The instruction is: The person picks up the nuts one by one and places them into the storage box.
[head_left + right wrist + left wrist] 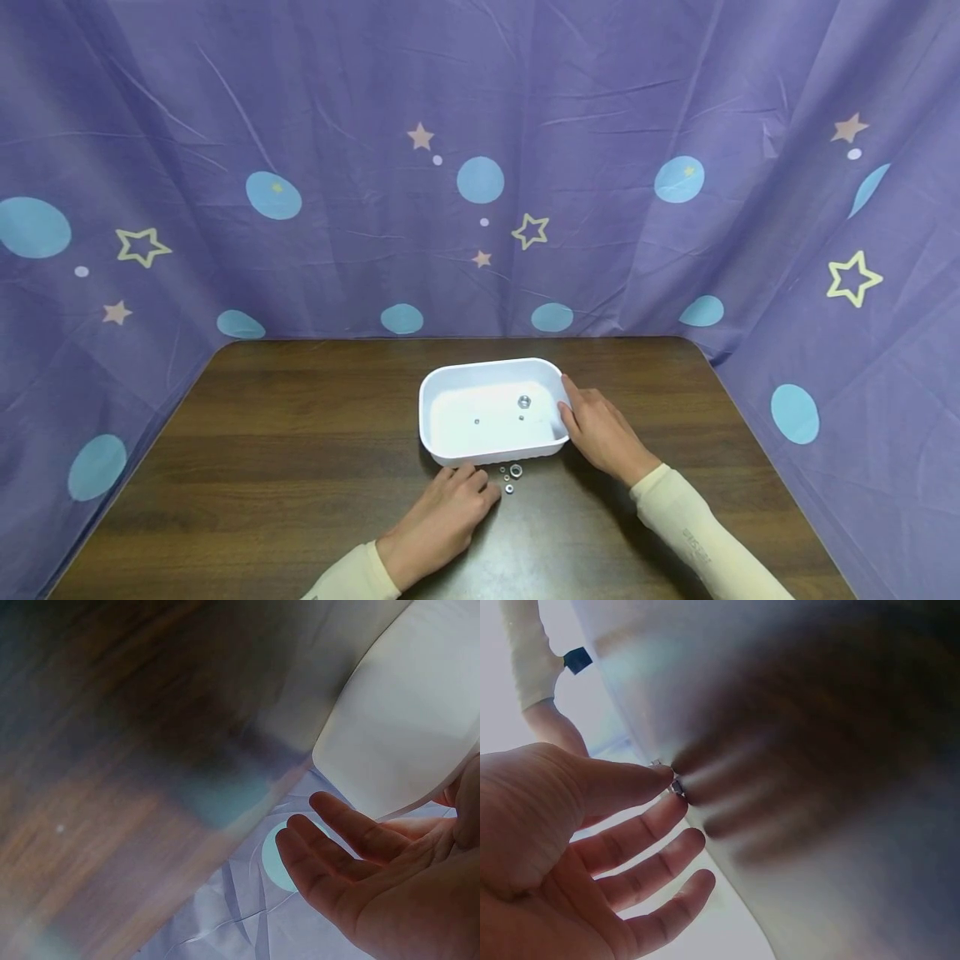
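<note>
A white plastic tray (487, 457) sits on the table with one large hex nut (524, 402) and two tiny nuts inside. My right hand (603, 433) grips the tray's right end, thumb at the rim; in the right wrist view its other fingers (319, 859) extend free beside the wall. Just in front of the tray, my left hand (446, 512) rests with bent fingers low over the table. Several loose nuts lie by its thumb, the biggest a metal nut (516, 471). From the left wrist, a nut (678, 787) shows between thumb and index fingertips, which stand apart.
The brown wooden table (300, 417) reaches back to a purple curtain (337, 267) printed with stars and dots. More curtain hangs along both sides. Light sleeves (701, 533) cover both forearms.
</note>
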Available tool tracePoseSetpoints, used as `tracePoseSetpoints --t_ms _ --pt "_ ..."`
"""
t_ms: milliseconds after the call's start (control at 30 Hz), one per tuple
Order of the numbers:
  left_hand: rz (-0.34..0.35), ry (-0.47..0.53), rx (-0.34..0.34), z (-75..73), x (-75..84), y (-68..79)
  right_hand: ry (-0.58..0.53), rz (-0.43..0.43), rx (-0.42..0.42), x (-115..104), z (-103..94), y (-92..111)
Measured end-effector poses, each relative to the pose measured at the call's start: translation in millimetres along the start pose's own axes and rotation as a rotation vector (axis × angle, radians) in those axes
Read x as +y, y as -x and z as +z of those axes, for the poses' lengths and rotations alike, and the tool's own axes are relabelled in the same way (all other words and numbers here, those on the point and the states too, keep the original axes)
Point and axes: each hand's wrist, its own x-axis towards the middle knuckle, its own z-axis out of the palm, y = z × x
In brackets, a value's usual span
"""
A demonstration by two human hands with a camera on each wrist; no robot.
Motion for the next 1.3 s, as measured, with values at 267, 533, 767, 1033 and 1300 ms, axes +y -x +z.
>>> tracePoseSetpoints --t_ms 267,533,767,1033,1300 --pt "0.016 -0.014 0.004 1.2 1.8 -0.4 -0.009 -0.001 0.011 0 0.8 1" --pt "0.033 -0.015 0.004 -2.1 3.7 1.4 -0.007 -0.026 0.028 3 3.1 2" --pt "0.06 -0.016 0.018 -9.8 5.3 1.0 -0.005 -0.022 0.031 2 2.1 1" --pt "0.095 -0.024 0.096 -20.7 10.3 -0.6 -0.006 -0.029 0.034 2 2.1 1" --pt "0.102 0.03 0.091 -34.2 14.2 -4.0 -0.001 -0.025 0.031 1 0.8 1"
